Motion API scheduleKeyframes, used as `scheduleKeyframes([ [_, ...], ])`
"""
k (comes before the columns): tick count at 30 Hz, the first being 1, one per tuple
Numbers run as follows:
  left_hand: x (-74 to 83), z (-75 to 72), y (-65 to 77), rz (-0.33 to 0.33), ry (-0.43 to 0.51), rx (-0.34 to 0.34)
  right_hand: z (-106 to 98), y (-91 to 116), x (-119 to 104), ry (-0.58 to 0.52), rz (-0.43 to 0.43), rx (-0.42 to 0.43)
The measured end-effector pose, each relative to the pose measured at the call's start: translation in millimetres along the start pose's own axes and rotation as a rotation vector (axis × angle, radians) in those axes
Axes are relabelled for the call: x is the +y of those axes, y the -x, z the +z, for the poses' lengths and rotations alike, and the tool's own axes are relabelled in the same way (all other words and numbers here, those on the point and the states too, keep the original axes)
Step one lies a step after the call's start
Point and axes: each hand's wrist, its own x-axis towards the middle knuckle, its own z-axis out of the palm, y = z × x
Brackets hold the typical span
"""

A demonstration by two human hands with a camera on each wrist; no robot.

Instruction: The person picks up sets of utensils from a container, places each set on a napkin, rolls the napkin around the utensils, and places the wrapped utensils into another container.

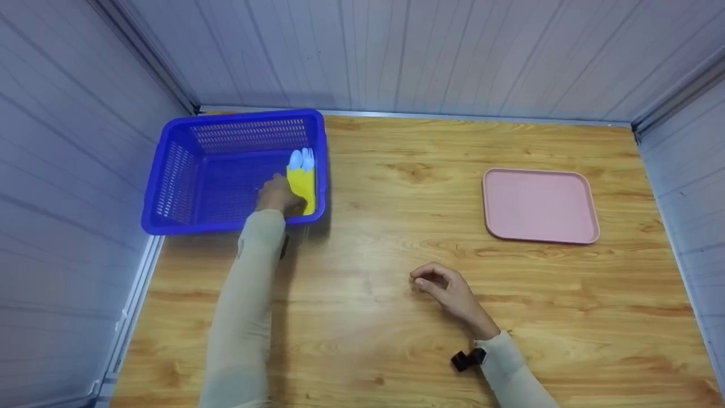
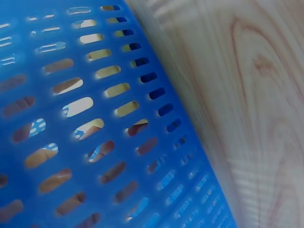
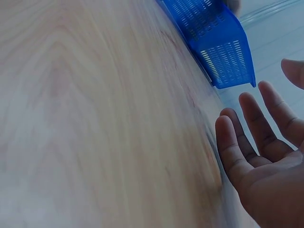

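Observation:
My left hand [image 1: 277,194] reaches over the near rim into a blue plastic basket [image 1: 233,228]. It holds the lower left edge of a yellow cutlery pouch [image 1: 302,184]; its fingertips are partly hidden. A pale spoon [image 1: 295,159] and a pale fork [image 1: 307,158] stick out of the pouch's far end, along the basket's right wall. Through the slots of the basket wall [image 2: 142,104], the left wrist view shows bits of the hand and of yellow. My right hand [image 1: 450,292] hovers over the table with loosely bent fingers [image 3: 273,111], holding nothing.
A pink rectangular tray [image 1: 541,205] lies on the right part of the wooden table [image 1: 385,226]. Pale panel walls [image 1: 396,56] stand at the back and both sides. The basket sits close to the back left corner.

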Motion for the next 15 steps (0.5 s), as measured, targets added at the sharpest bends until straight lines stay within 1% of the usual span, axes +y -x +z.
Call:
scheduleKeyframes([
  [4,0.5,-0.2,-0.4,0.000,-0.027,-0.002,-1,-1,-1,-0.007,0.005,0.000],
  [9,1.5,-4.3,2.7,-0.004,-0.037,-0.036,-2,0,-2,0.008,-0.002,0.010],
  [11,1.4,-6.6,6.1,0.010,-0.041,-0.037,-3,0,-2,0.021,0.000,0.009],
  [15,2.8,-11.9,16.1,0.055,-0.062,-0.004,-3,0,-3,0.030,0.018,0.007],
])
